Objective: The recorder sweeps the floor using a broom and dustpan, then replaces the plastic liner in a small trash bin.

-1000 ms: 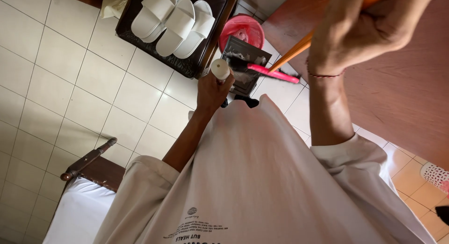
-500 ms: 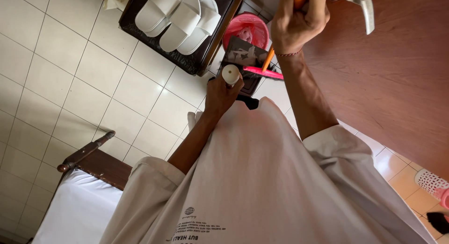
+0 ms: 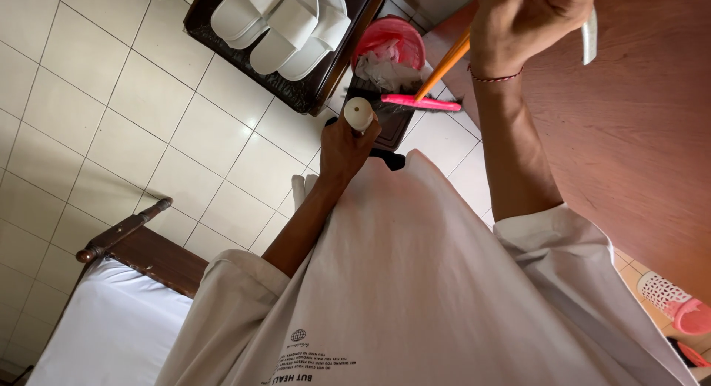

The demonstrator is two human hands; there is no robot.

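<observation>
At the top centre of the frame an orange broom handle (image 3: 443,68) slants down to a pink brush head (image 3: 420,102) over a black dustpan (image 3: 385,119). The right hand (image 3: 529,16) is clenched around the handle's top. Below, the left hand (image 3: 346,145) is wrapped around a white handle end (image 3: 358,113). A pink bin (image 3: 390,44) stands just behind, beside a dark tray (image 3: 296,94) of white slippers (image 3: 285,19).

Left hand (image 3: 348,145) hangs low, fingers curled in a grip; right hand (image 3: 529,16) is raised, fisted.

Open tiled floor (image 3: 111,127) left, slipper tray (image 3: 296,94), pink bin (image 3: 392,42) ahead
</observation>
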